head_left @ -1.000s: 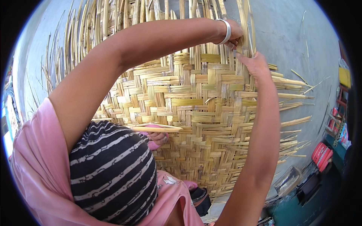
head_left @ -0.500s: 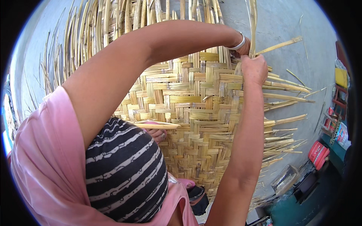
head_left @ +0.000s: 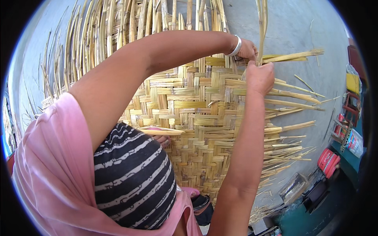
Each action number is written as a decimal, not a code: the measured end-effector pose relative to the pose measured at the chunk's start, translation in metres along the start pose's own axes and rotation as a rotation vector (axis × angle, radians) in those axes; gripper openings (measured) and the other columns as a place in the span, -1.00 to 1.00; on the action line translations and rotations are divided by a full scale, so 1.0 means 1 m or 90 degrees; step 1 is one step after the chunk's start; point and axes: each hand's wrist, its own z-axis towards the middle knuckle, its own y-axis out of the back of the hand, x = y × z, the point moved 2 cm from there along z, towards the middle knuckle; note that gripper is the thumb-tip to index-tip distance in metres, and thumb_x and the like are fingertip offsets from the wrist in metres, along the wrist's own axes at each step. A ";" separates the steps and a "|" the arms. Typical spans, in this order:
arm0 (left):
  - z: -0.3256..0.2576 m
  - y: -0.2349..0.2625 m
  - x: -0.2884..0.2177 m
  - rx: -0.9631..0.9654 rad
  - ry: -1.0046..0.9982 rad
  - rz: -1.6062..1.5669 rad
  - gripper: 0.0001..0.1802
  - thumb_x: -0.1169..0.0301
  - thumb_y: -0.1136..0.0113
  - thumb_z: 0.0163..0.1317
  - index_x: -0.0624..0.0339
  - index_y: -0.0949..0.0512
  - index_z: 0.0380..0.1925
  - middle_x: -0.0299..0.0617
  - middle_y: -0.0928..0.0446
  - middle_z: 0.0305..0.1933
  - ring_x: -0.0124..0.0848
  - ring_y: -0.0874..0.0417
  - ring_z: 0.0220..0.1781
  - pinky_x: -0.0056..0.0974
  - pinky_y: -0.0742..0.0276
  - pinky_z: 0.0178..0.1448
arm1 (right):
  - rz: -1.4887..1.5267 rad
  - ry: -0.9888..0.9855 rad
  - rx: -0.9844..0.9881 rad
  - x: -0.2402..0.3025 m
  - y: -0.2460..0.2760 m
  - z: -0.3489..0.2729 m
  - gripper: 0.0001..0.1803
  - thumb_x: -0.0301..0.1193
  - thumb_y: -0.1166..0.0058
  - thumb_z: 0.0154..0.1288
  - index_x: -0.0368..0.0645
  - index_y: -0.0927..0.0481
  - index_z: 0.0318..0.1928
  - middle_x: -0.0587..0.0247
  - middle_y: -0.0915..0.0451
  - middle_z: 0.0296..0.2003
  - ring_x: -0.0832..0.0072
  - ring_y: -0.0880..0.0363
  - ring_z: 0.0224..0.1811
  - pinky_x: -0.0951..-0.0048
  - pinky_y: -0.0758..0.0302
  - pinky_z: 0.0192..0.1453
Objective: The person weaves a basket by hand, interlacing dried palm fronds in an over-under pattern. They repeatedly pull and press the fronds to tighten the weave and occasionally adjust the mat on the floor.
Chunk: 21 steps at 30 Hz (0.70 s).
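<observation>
A large mat of flat yellow reed strips in a close weave lies under my arms. At its upper right edge my two hands work side by side. My left hand, with a white bangle at the wrist, is closed with its fingertips on the reed strips. Just below it, my right hand is closed around the base of a reed strip that stands up past the edge. Other loose reed ends stick out to the right beside my fingers.
Long unwoven reeds fan out along the mat's far left side. One folded strip rests near my foot. On the grey floor to the right stand a red container and a wooden block.
Both hands have shifted slightly to the left and, with the view, a little lower. The loose reed ends beside them now show more fully; the upright strip is still in my grip.
</observation>
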 end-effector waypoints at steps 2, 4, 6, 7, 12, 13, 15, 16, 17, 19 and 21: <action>-0.004 0.005 0.004 -0.035 -0.019 -0.048 -0.87 0.42 -0.19 0.01 0.23 -0.54 -0.44 -0.33 -0.48 -0.52 -0.52 -0.43 -0.51 -0.35 -0.36 -0.43 | 0.006 0.000 -0.008 0.004 -0.001 -0.001 -0.61 -0.24 -0.15 0.02 -0.29 -0.42 -0.26 -0.12 -0.60 -0.34 -0.03 -0.57 -0.21 0.09 -0.47 -0.09; -0.002 0.015 0.026 -0.065 -0.080 -0.182 -0.90 0.43 -0.25 0.01 0.13 -0.50 -0.56 -0.39 -0.41 -0.62 -0.55 -0.36 -0.59 -0.36 -0.29 -0.53 | 0.020 0.014 -0.006 0.016 -0.004 -0.005 -0.62 -0.25 -0.14 0.02 -0.28 -0.42 -0.25 -0.11 -0.60 -0.34 -0.03 -0.57 -0.21 0.09 -0.46 -0.09; -0.014 0.005 0.015 -0.104 -0.094 -0.169 -0.94 0.48 -0.25 0.01 0.19 -0.54 -0.50 -0.37 -0.49 -0.54 -0.58 -0.44 -0.51 -0.40 -0.38 -0.43 | 0.012 -0.002 -0.012 0.007 -0.003 -0.002 -0.62 -0.26 -0.14 0.03 -0.28 -0.43 -0.23 -0.11 -0.60 -0.33 -0.02 -0.57 -0.20 0.08 -0.46 -0.09; -0.018 -0.001 0.009 -0.114 -0.093 -0.182 -0.93 0.50 -0.23 0.02 0.21 -0.55 -0.45 -0.37 -0.51 -0.51 -0.57 -0.45 -0.48 -0.42 -0.40 -0.39 | 0.006 -0.008 -0.002 0.004 -0.002 0.000 -0.62 -0.26 -0.13 0.03 -0.27 -0.43 -0.22 -0.11 -0.60 -0.32 -0.02 -0.57 -0.19 0.08 -0.46 -0.08; -0.031 -0.003 0.012 -0.224 -0.131 -0.193 -0.94 0.57 -0.21 0.04 0.23 -0.55 -0.44 -0.38 -0.50 -0.51 -0.61 -0.43 -0.46 -0.46 -0.40 -0.34 | 0.008 0.004 0.047 0.006 -0.007 0.004 -0.62 -0.26 -0.13 0.04 -0.27 -0.45 -0.19 -0.12 -0.59 -0.29 -0.01 -0.55 -0.13 0.08 -0.45 -0.05; -0.033 -0.004 0.013 -0.252 -0.174 -0.167 -0.94 0.57 -0.22 0.06 0.26 -0.54 -0.44 -0.39 -0.50 -0.51 -0.63 -0.43 -0.46 -0.47 -0.40 -0.33 | 0.011 0.027 0.067 0.005 -0.010 0.007 -0.62 -0.25 -0.13 0.04 -0.26 -0.46 -0.20 -0.12 -0.59 -0.28 -0.02 -0.54 -0.13 0.08 -0.44 -0.04; -0.041 -0.004 0.006 -0.235 -0.184 -0.134 -0.92 0.55 -0.25 0.06 0.28 -0.54 -0.43 -0.39 -0.50 -0.51 -0.64 -0.44 -0.45 -0.46 -0.41 -0.32 | 0.016 0.067 0.106 -0.005 -0.013 0.014 -0.63 -0.24 -0.12 0.05 -0.24 -0.47 -0.20 -0.11 -0.59 -0.26 -0.03 -0.53 -0.12 0.08 -0.44 -0.03; -0.044 -0.005 0.002 -0.225 -0.190 -0.119 -0.90 0.54 -0.26 0.06 0.29 -0.54 -0.42 -0.39 -0.50 -0.51 -0.64 -0.44 -0.44 -0.46 -0.41 -0.31 | 0.019 0.087 0.114 -0.010 -0.013 0.016 -0.62 -0.23 -0.12 0.05 -0.24 -0.48 -0.19 -0.10 -0.59 -0.26 -0.03 -0.53 -0.13 0.09 -0.44 -0.03; -0.046 -0.003 -0.002 -0.211 -0.162 -0.111 -0.88 0.51 -0.27 0.08 0.29 -0.55 -0.38 -0.36 -0.52 -0.50 -0.62 -0.47 -0.44 -0.44 -0.44 -0.30 | 0.023 0.109 0.123 -0.014 -0.012 0.017 -0.62 -0.22 -0.13 0.05 -0.23 -0.49 -0.19 -0.10 -0.59 -0.26 -0.03 -0.53 -0.13 0.10 -0.44 -0.04; -0.048 -0.003 -0.014 -0.194 -0.168 -0.032 -0.86 0.50 -0.27 0.08 0.28 -0.56 -0.35 -0.32 -0.54 -0.49 -0.61 -0.49 -0.44 -0.43 -0.46 -0.29 | 0.030 0.140 0.131 -0.021 -0.010 0.017 -0.61 -0.21 -0.13 0.05 -0.21 -0.50 -0.17 -0.09 -0.60 -0.26 -0.01 -0.54 -0.14 0.13 -0.45 -0.06; -0.047 -0.001 -0.013 -0.223 -0.215 0.090 -0.82 0.47 -0.26 0.07 0.27 -0.56 -0.30 -0.19 -0.61 -0.42 -0.46 -0.57 -0.42 -0.36 -0.50 -0.24 | 0.044 0.168 0.136 -0.017 -0.003 0.013 -0.60 -0.20 -0.13 0.05 -0.20 -0.51 -0.16 -0.08 -0.60 -0.28 0.01 -0.55 -0.16 0.16 -0.46 -0.08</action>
